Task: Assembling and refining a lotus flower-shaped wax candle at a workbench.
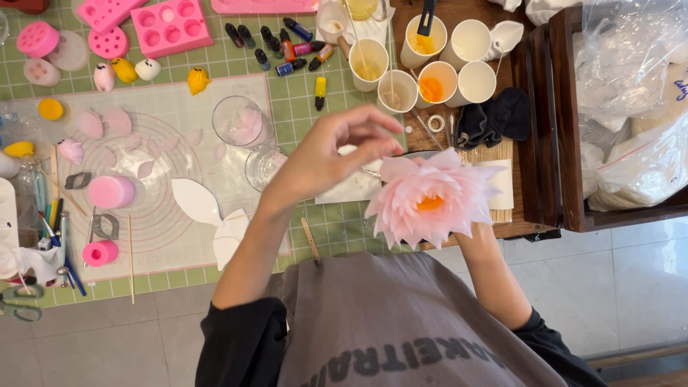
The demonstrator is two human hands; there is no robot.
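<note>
Above the bench [215,57], my right hand [469,233], mostly hidden, held the pink flower [430,201] up from below; left hand [330,154] pinched an upper petal [398,168], probably shaping it.

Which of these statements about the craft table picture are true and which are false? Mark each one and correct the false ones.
1. The pink lotus-like flower has an orange centre. True.
2. The left hand grips a pair of scissors. False: its fingertips are at the flower's petals; the scissors lie at the table's edge.
3. Some paper cups hold orange or yellow liquid. True.
4. The silicone moulds are blue. False: they are pink.
5. The right hand holds the flower from below. True, though it is mostly hidden by the petals.
</note>
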